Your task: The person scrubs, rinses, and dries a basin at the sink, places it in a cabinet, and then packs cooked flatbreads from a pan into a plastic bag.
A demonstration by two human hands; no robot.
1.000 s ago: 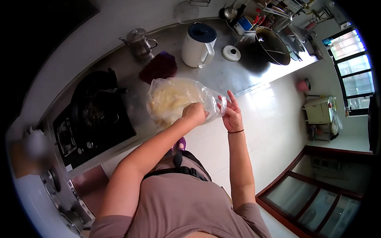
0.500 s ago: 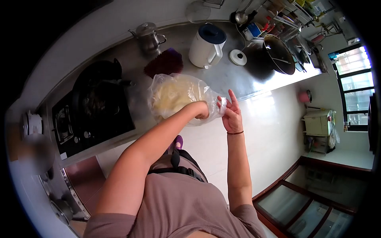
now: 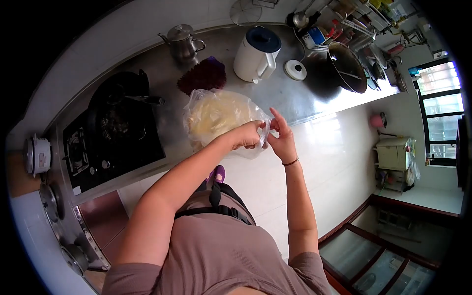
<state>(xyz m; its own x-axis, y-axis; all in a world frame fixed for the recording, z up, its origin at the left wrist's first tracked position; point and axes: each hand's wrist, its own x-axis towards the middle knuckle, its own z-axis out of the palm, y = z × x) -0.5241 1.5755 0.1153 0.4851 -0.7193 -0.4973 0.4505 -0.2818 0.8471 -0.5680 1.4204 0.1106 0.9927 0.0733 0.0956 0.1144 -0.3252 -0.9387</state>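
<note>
A clear plastic bag (image 3: 223, 110) with pale yellow contents rests at the counter's front edge, its bulk to the left and its gathered mouth to the right. My left hand (image 3: 248, 134) reaches across to the mouth, fingers curled on the plastic. Right beside it, my right hand (image 3: 282, 139) pinches the gathered end of the bag, with one finger stretched out. The two hands nearly touch. What the yellow contents are, I cannot make out. Just behind the bag lies a dark red, shaggy cloth (image 3: 202, 76).
On the steel counter (image 3: 295, 98) stand a metal kettle (image 3: 183, 43), a white jug with a blue lid (image 3: 256, 54), a white round lid (image 3: 295, 70) and a wok (image 3: 346, 69). A black pan (image 3: 115, 115) sits on the gas hob (image 3: 81, 172) to the left.
My left hand has shifted up and right to the bag's mouth. My right hand's fingers have drawn in on the plastic, and the mouth is gathered more tightly.
</note>
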